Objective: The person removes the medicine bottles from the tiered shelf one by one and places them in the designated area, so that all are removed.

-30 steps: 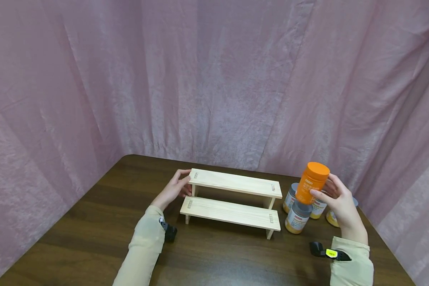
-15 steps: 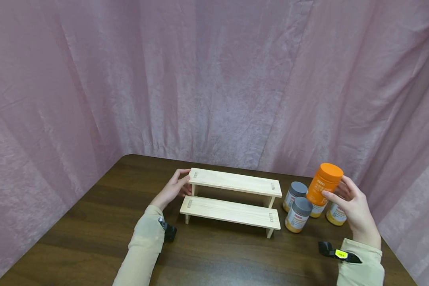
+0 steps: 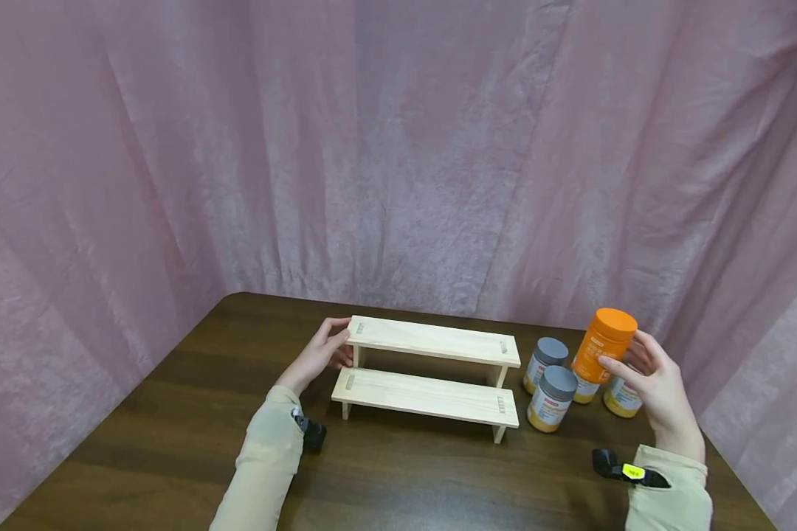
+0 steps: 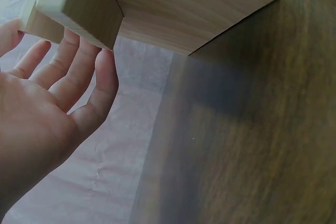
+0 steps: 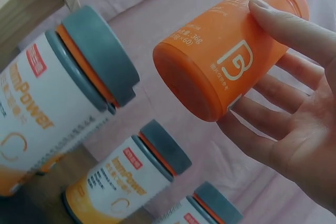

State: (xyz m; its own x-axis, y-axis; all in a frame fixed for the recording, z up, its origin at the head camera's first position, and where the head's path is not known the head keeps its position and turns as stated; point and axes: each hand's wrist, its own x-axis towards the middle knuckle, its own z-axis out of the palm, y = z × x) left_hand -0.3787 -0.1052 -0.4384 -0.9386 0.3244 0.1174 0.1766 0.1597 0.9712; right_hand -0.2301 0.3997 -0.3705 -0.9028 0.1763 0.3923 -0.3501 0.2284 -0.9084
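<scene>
My right hand grips an orange supplement bottle around its side, thumb in front and fingers behind. In the right wrist view the bottle is tilted in the air, its bottom showing, above several grey-lidded jars. Those jars, among them a front jar, stand on the table to the right of a two-tier wooden shelf. At the shelf's left end, my left hand holds the upper board; in the left wrist view its fingertips press the wood.
The brown wooden table stretches in front of the shelf and off to its left. Pink curtain hangs behind the table's far edge. Another jar stands close to the shelf's right end, with a further jar near my right hand.
My right hand has carried the orange bottle to the right, from over the front jar to over the jars farther right, then it slows. The left hand stays at the shelf's end.
</scene>
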